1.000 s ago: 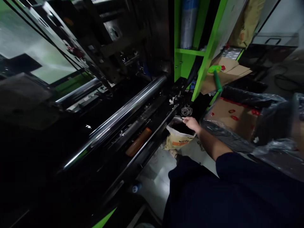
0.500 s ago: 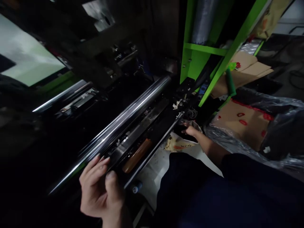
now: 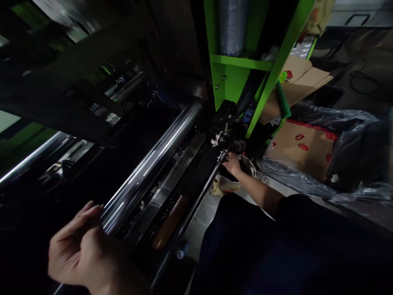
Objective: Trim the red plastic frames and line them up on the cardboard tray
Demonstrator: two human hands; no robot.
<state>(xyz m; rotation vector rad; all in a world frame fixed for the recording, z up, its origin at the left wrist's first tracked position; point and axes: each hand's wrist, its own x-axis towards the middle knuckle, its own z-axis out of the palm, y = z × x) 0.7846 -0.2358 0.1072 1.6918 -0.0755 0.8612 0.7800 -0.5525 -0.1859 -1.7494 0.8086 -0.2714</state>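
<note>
Two bare hands show in a dark machine area. My left hand point(image 3: 81, 246) is at the lower left, over the near end of a shiny metal roller point(image 3: 153, 164); its fingers are bent together, and anything between them is too dark to make out. My right hand point(image 3: 232, 164) is at the far end of a thin metal rod point(image 3: 196, 205), above an open sack point(image 3: 225, 186). Its fingertips are hidden in shadow by the rod's end. Between roller and rod lie a flat metal bar point(image 3: 175, 176) and a brown cylinder point(image 3: 170, 223).
A green metal frame point(image 3: 242, 62) rises behind the right hand, with a grey cylinder point(image 3: 233, 28) inside. To the right is a plastic-lined box with cardboard point(image 3: 307, 151) marked in red. A small blue can point(image 3: 182, 250) is below the rod.
My left hand has moved left and down in the view, its fingers closer together. My right hand has come up from the sack's opening to the rod's end. The view has shifted.
</note>
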